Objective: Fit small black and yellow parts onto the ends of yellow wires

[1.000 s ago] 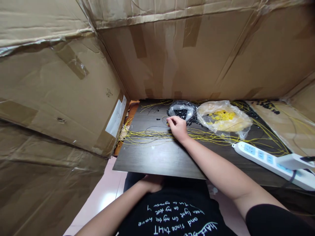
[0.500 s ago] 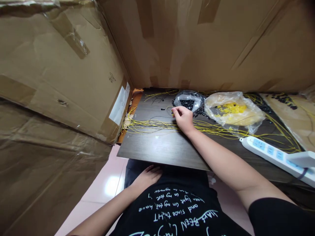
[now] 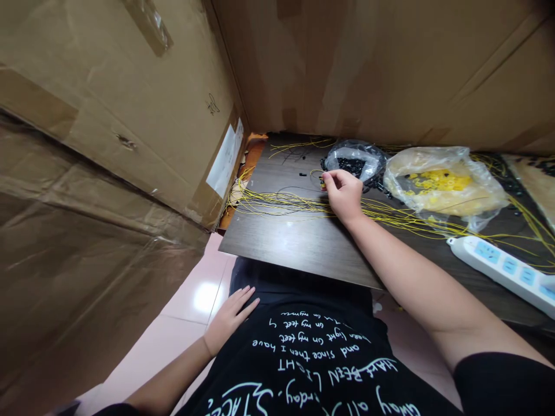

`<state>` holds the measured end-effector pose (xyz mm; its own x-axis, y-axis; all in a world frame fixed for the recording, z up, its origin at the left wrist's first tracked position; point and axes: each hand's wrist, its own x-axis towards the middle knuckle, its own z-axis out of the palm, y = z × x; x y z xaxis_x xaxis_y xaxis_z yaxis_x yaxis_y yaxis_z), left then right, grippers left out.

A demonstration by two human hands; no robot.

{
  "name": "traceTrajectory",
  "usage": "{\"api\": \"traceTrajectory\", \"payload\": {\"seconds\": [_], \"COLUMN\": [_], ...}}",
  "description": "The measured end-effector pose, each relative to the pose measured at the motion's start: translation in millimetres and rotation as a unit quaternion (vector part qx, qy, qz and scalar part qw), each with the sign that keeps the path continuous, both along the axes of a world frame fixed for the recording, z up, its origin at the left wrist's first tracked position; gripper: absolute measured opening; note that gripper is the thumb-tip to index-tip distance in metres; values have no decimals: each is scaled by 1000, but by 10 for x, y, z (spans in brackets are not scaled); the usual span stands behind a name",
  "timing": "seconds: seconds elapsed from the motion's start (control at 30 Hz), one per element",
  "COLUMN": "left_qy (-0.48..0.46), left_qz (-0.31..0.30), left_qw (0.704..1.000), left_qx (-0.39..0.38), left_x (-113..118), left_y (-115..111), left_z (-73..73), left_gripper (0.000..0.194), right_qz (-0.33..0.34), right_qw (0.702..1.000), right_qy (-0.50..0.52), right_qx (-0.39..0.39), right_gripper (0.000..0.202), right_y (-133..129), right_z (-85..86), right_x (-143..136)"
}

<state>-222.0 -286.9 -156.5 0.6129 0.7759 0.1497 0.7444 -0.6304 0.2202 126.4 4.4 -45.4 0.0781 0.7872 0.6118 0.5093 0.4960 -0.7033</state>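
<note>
Over the dark wooden table, my right hand (image 3: 346, 195) pinches a small yellow-and-black piece (image 3: 322, 184) between thumb and fingertips. A thin wire loop (image 3: 315, 173) curves out just beside it; whether the two are joined I cannot tell. Close by on the tabletop lies a small black piece (image 3: 302, 174). Just beyond my fingers is a clear plastic bag (image 3: 373, 164) of small black pieces (image 3: 352, 167). Beneath my wrist runs a bundle of yellow and black wires (image 3: 281, 203). My left hand (image 3: 230, 316) rests open on my lap, fingers stretched out and holding nothing.
A second clear bag (image 3: 481, 199) holds yellow pieces (image 3: 451, 179). A white power strip (image 3: 498, 263) lies at the right. Tall cardboard walls (image 3: 347, 63) stand behind and to the left of the table (image 3: 269, 237). Loose black pieces (image 3: 376, 184) are scattered between the bags.
The view has shifted, so the table sits further right and higher. My left hand has slid left on my lap, its fingers now more spread. My right hand keeps its pinch near the black pieces' bag.
</note>
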Motion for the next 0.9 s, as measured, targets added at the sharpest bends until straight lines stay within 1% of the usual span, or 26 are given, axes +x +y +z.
{"api": "traceTrajectory", "payload": {"seconds": [0.07,0.13,0.2,0.23,0.3,0.37,0.43,0.57,0.6,0.67,0.73,0.77,0.83,0.9], "left_qy": [-6,-15,-16,-18,-34,-50,-55,-51,-52,-50,-37,-31,-29,-51], "left_qz": [-19,-46,-84,-94,-115,-118,-108,-85,-76,-38,3,5,-9,0], "left_qw": [1000,999,993,989,979,973,970,970,971,978,989,994,999,999], "left_qx": [12,-9,-76,-114,-165,-194,-212,-223,-219,-197,-143,-106,-36,10], "left_x": [28,98,191,236,304,331,324,276,265,247,225,212,177,142], "left_y": [-7,8,25,33,52,79,107,113,101,67,38,32,44,87], "left_z": [11,78,169,209,258,254,210,111,94,65,34,17,-10,-5], "left_gripper": [49,44,43,44,48,52,54,55,55,56,55,53,50,48], "right_qz": [2,0,-4,-7,-10,-9,-5,25,36,56,77,86,106,124], "right_qw": [1000,1000,1000,1000,999,999,999,998,997,996,994,993,990,986], "right_qy": [-2,-9,-20,-26,-37,-45,-52,-63,-66,-72,-77,-80,-91,-112], "right_qx": [4,5,4,4,4,7,9,4,3,10,20,24,23,13], "right_gripper": [31,32,34,35,37,37,37,32,30,27,24,23,20,20], "right_y": [-3,-3,-5,-8,-13,-21,-30,-53,-59,-66,-66,-64,-59,-56], "right_z": [3,3,3,3,6,11,16,36,42,51,52,49,39,27], "right_x": [-1,-2,-2,-2,-2,-3,-6,-17,-21,-30,-39,-44,-55,-67]}}
